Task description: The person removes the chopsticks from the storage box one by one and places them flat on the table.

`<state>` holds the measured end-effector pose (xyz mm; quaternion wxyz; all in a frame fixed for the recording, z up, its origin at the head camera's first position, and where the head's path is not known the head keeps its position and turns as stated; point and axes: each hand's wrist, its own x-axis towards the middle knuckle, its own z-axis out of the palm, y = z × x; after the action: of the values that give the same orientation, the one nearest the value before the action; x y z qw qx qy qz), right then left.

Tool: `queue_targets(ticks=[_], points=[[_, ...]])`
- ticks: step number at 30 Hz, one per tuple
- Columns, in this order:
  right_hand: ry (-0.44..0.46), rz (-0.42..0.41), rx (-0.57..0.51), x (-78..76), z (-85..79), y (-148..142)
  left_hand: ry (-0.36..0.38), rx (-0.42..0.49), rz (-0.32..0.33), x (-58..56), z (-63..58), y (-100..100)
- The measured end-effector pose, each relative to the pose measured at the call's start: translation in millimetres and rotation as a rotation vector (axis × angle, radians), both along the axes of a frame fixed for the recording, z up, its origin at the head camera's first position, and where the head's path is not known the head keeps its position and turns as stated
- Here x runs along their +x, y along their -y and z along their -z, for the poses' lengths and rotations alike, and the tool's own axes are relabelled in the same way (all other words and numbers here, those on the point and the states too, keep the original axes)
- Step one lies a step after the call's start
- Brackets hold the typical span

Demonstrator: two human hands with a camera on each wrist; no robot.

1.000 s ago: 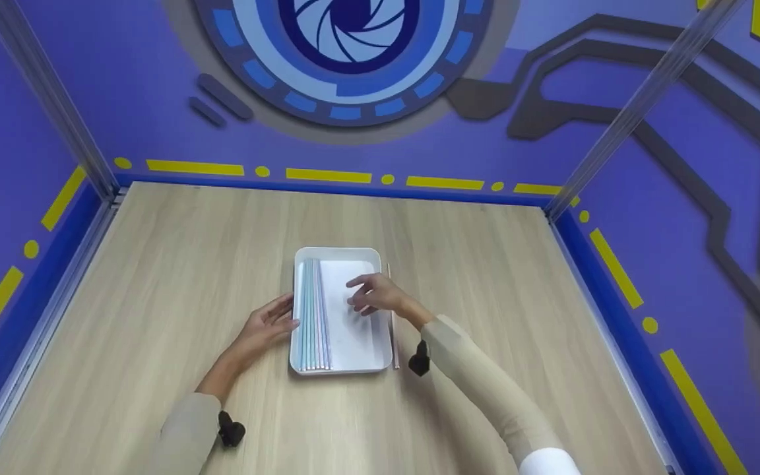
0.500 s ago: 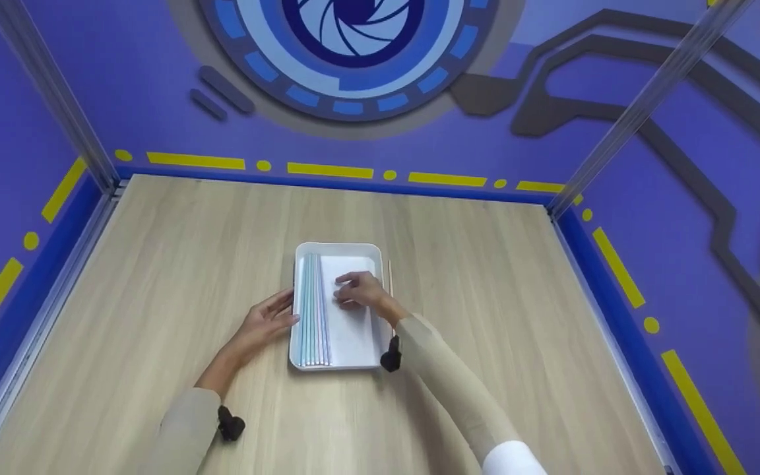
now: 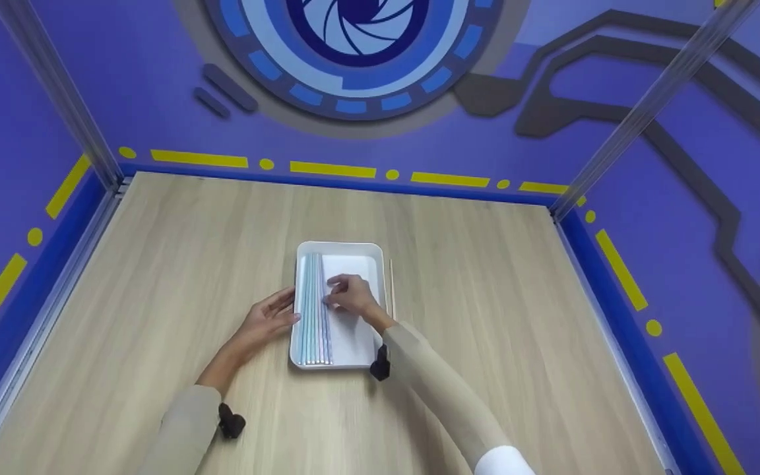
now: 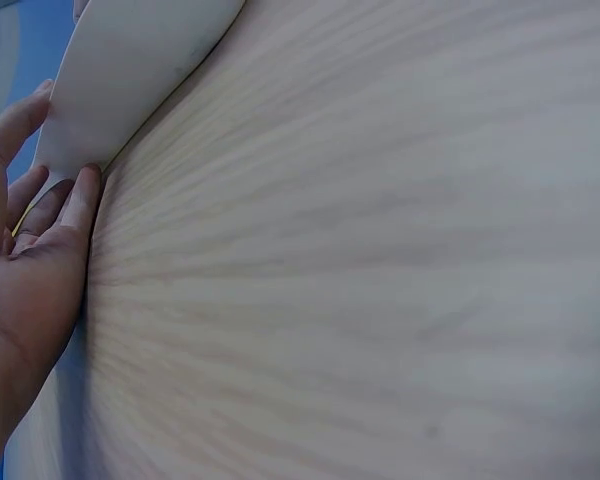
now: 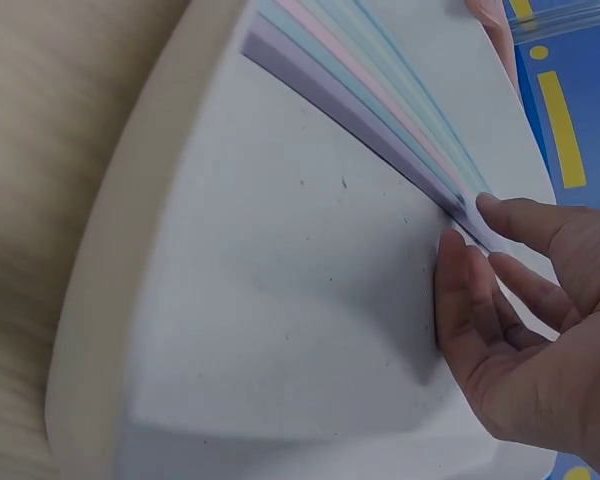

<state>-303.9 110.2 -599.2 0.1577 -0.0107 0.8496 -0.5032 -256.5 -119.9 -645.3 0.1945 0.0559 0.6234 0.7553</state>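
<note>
A white rectangular tray [image 3: 353,343] lies on the table. Thin pastel sticks [image 3: 312,310], blue, green, pink and lavender, line up lengthwise along its left side; whether they are pencils or straws I cannot tell. My left hand [image 3: 262,330] touches the tray's outer left wall with fairly straight fingers, thumb at the rim. My right hand [image 3: 352,295] is over the tray, its fingertips beside the rightmost lavender stick [image 5: 360,120]. In the right wrist view the thumb and fingers stand apart around that stick's far end, with no clear pinch.
Outside the tray's right wall lies one thin brownish stick [image 3: 392,280], partly hidden by my right arm. The wooden table [image 3: 208,218] is bounded by blue-purple panels [image 3: 156,99] at the back and both sides. Metal posts [image 3: 657,105] stand at the back corners.
My right hand has moved left across the tray, from near its right wall to the edge of the row of sticks. The left hand stays at the tray's left wall.
</note>
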Motion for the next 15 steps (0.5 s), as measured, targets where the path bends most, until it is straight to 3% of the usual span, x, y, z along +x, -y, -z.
queue_targets(ticks=[15], points=[[-0.040, -0.028, 0.188, 4.6, -5.0, 3.0, -0.007, -0.028, -0.011, -0.1, -0.2, 0.1]])
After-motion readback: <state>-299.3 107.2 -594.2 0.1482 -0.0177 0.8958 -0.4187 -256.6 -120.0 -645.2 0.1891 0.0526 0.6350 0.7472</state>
